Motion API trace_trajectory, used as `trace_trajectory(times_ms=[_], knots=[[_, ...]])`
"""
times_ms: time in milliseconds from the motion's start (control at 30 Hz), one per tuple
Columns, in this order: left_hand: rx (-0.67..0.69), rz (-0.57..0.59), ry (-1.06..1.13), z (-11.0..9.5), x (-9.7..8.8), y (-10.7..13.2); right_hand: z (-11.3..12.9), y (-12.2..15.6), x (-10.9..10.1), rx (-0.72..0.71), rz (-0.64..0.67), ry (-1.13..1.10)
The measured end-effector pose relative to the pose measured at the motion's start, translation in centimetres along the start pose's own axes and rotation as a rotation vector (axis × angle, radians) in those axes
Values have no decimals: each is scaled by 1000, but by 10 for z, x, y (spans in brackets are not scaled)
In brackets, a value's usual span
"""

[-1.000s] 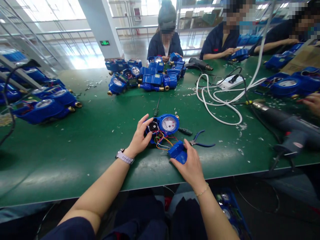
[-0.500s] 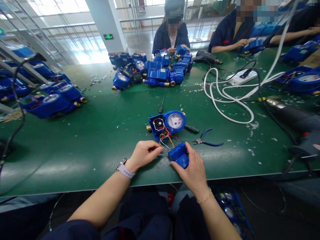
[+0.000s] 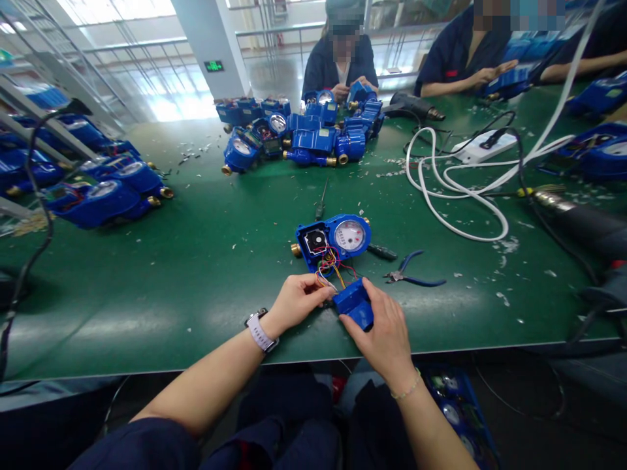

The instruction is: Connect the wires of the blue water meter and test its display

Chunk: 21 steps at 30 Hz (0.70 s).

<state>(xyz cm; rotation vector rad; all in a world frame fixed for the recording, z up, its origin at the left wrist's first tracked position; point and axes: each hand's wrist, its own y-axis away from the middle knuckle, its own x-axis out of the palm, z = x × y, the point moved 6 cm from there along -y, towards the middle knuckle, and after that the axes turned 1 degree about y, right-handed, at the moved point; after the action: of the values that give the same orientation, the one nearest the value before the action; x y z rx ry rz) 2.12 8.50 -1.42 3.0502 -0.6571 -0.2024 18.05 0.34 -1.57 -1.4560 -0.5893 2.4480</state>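
Observation:
A blue water meter [image 3: 349, 234] with a round white dial lies on the green table, its square compartment open and a black module inside. Thin coloured wires [image 3: 335, 262] run from it to a blue plastic cover [image 3: 353, 303] near the table's front edge. My right hand [image 3: 388, 326] grips that cover between thumb and fingers. To its left, my left hand [image 3: 300, 303] is closed in a pinch on the wires beside the cover; its fingertips are partly hidden.
Blue-handled cutters [image 3: 421, 282] and a black-handled tool [image 3: 382, 252] lie right of the meter, a screwdriver [image 3: 320, 207] behind it. More meters [image 3: 313, 140] are heaped farther back. White cable [image 3: 455, 230], a power strip [image 3: 484, 146] and heat gun [image 3: 578, 219] occupy the right. Co-workers sit opposite.
My left hand has moved right and slightly up, its fingers now at the wires by the cover. My right hand still holds the cover. The whole view has shifted slightly.

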Motion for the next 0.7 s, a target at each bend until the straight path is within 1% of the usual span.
trace_trajectory(times_ms=[267,367,433,500,600,700], knots=[[-101,-159,149,2,-23,-5,0,0,1,0,11,-1],[-115,-187,208,3,-28,-6,0,0,1,1,6,-1],[-117,-175,214,2,-29,-6,0,0,1,3,1,-4],[-124,-139,203,1,-26,-5,0,0,1,7,-2,-6],[-143,-62,191,2,-16,-4,0,0,1,6,-2,-11],[-136,-25,180,3,-6,-3,0,0,1,1,-5,-13]])
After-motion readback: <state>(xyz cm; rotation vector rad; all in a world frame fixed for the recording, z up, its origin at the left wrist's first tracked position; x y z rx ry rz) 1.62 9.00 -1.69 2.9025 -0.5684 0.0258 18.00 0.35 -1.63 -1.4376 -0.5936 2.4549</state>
